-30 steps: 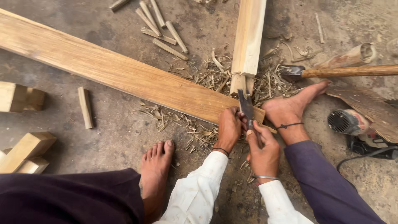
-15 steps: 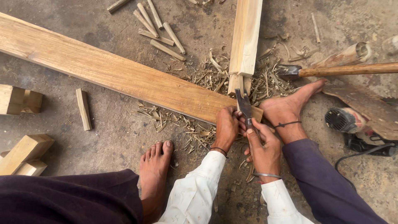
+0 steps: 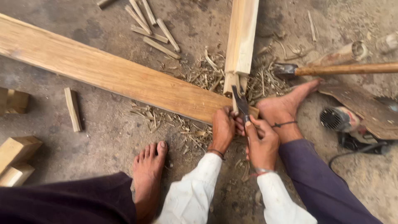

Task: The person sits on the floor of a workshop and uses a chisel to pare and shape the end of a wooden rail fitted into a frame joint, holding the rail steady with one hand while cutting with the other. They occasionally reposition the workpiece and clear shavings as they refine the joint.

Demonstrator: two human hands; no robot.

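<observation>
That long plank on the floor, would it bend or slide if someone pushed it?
The long plank looks thick and straight, so probably stiff. It lies flat on rough concrete floor, likely dragging, not rolling. Its length suggests weight.

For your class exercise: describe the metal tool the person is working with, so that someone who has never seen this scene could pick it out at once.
Start at the long plank lying slantwise across the floor and follow it to its right end, where an upright post meets it. There the right hand grips a chisel, the left hand beside it. It alone is a dark, flat blade; the adze nearby has a long wooden handle.
</observation>
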